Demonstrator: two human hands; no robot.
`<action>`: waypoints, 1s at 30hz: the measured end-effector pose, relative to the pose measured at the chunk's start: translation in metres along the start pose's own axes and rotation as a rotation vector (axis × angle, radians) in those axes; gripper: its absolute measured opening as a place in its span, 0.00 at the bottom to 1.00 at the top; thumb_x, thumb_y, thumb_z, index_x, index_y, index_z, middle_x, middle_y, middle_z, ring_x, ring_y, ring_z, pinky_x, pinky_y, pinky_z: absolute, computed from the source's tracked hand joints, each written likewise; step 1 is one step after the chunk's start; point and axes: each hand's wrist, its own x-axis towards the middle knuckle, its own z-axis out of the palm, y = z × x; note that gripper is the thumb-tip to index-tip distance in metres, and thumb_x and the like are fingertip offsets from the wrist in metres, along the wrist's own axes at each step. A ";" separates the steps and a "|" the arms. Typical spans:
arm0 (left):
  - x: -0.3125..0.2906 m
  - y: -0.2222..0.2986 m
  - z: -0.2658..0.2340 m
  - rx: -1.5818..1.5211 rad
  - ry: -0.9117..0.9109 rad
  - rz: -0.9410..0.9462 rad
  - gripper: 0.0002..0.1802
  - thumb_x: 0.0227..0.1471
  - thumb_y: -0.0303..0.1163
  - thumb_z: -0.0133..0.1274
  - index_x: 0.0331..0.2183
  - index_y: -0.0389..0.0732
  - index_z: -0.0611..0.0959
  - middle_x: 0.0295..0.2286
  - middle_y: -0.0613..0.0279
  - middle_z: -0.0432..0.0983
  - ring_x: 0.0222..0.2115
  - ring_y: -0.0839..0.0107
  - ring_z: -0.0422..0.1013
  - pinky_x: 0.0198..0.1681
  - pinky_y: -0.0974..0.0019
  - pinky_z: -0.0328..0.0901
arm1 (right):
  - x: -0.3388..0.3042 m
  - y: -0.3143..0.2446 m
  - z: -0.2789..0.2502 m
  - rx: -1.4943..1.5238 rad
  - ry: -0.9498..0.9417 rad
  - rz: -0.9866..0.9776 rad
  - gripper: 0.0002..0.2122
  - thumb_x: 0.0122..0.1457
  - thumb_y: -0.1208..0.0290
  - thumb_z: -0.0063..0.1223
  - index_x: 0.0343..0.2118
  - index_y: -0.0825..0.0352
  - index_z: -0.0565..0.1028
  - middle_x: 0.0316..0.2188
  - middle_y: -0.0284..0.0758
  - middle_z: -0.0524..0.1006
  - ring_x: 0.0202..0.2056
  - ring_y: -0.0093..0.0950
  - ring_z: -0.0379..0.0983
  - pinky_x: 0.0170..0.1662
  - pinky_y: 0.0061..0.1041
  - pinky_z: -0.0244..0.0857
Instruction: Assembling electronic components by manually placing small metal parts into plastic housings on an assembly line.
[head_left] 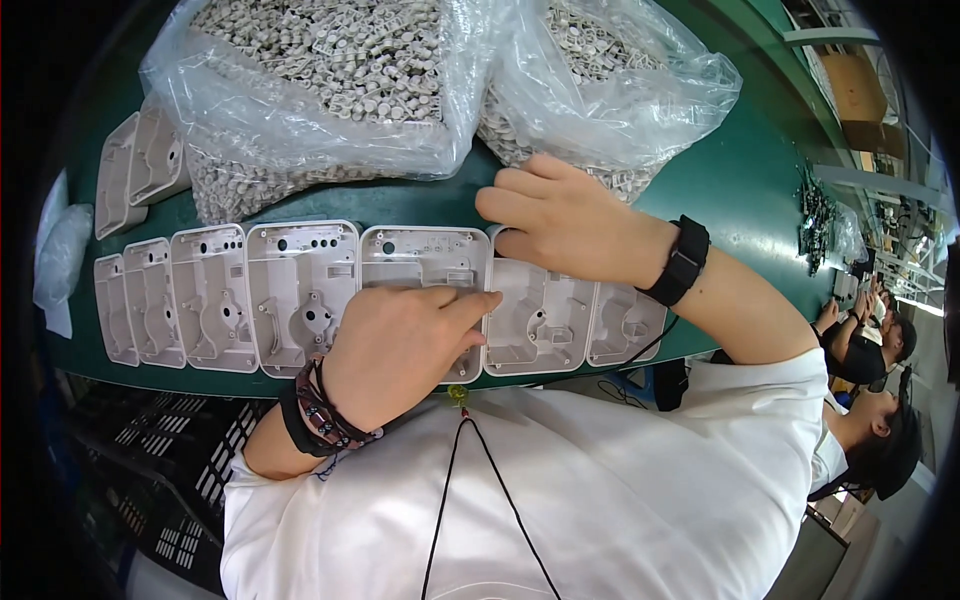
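A row of pale grey plastic housings (540,350) lies open side up along the near edge of the green table. My left hand (395,335) reaches over the middle housing (425,248), fingers partly stretched and slightly apart. Its fingertips are at that housing's right wall, and I make out no separate part between them. Just above the housing to the right, my right hand (555,215) is closed, its fingers curled together at the upper rim. Whatever it may hold is hidden by the fingers.
Two clear plastic bags (400,150) full of small pale grey parts stand at the far side. More housings (118,185) are stacked at the far left, beside a crumpled clear bag (65,255). A black crate (170,450) is below the table's left. Several people sit along the right.
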 end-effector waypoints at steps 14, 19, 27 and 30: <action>-0.002 -0.009 -0.011 -0.256 0.427 0.062 0.11 0.43 0.30 0.56 0.34 0.42 0.79 0.23 0.61 0.75 0.17 0.68 0.70 0.18 0.69 0.62 | -0.019 -0.035 -0.047 0.968 0.218 0.562 0.18 0.51 0.79 0.43 0.47 0.66 0.68 0.32 0.35 0.67 0.32 0.25 0.61 0.35 0.20 0.56; -0.002 0.003 -0.025 -0.315 0.521 0.010 0.11 0.43 0.33 0.56 0.33 0.43 0.77 0.23 0.63 0.76 0.16 0.68 0.70 0.18 0.68 0.63 | -0.007 -0.051 -0.042 1.473 0.381 0.679 0.21 0.59 0.75 0.38 0.57 0.67 0.55 0.40 0.36 0.69 0.28 0.19 0.61 0.33 0.16 0.57; 0.001 0.011 -0.013 -0.211 0.523 0.059 0.13 0.40 0.28 0.58 0.33 0.40 0.76 0.13 0.63 0.69 0.12 0.68 0.67 0.16 0.70 0.57 | 0.017 -0.070 -0.034 1.721 0.412 0.733 0.23 0.61 0.67 0.40 0.57 0.67 0.54 0.43 0.34 0.70 0.25 0.15 0.60 0.29 0.11 0.57; -0.002 0.007 -0.012 -0.127 0.558 0.020 0.11 0.41 0.27 0.57 0.31 0.41 0.76 0.13 0.64 0.68 0.12 0.66 0.67 0.16 0.70 0.58 | 0.021 -0.070 -0.037 1.676 0.298 0.747 0.22 0.61 0.66 0.40 0.56 0.68 0.55 0.40 0.32 0.71 0.25 0.13 0.60 0.27 0.10 0.56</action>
